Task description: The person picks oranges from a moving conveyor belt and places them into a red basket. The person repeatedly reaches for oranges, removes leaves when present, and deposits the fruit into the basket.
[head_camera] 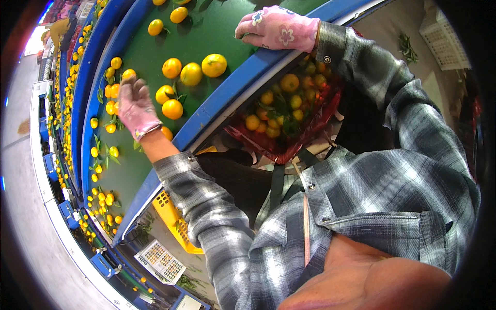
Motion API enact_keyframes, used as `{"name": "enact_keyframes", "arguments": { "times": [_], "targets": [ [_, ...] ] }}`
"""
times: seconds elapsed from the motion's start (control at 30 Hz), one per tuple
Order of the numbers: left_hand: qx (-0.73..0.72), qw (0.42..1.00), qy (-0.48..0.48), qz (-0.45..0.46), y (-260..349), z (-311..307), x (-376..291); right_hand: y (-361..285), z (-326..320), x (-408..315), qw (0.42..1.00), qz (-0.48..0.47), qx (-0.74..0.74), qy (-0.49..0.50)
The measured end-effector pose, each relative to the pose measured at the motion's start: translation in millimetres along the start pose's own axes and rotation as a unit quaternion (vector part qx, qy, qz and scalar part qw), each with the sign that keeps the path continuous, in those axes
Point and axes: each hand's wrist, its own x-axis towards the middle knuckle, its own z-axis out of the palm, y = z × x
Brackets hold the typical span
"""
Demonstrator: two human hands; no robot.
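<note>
My left hand [138, 106], in a pink knitted glove, reaches over the green conveyor belt [135, 170] with its fingers apart. Its fingertips are at a mandarin [128, 74], and other mandarins lie partly hidden beside the palm. Several large mandarins [191, 74], some with leaves, sit on the belt between my hands. My right hand [277, 30], in a pink flowered glove, lies palm down at the belt's blue side rail [232, 97]. Its fingers are slightly bent, and the space beneath them is hidden. Below the rail, a red plastic bag [267, 145] lines a container holding many mandarins [290, 82].
Past the belt's far rail runs another fruit line [69, 116]. A yellow perforated crate [176, 223] and a white crate [161, 261] stand under the near side. Another white crate [445, 38] is at upper right, with leaves [407, 48] on the floor. A person [60, 31] stands far off.
</note>
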Motion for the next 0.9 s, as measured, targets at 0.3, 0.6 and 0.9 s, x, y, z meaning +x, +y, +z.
{"name": "enact_keyframes", "arguments": {
  "times": [0.3,0.6,0.9],
  "targets": [
    [0.346,0.908,0.234,0.045,40,-47,-35,-5,-15,-1,0.998,-0.054,-0.008,0.027],
    [0.45,0.885,-0.105,0.058,2,-10,-39,-10,-8,4,0.994,-0.006,0.01,0.111],
    [0.57,0.759,-0.239,0.205,-11,17,-36,-11,14,13,0.996,0.066,0.003,0.059]
  ]
}}
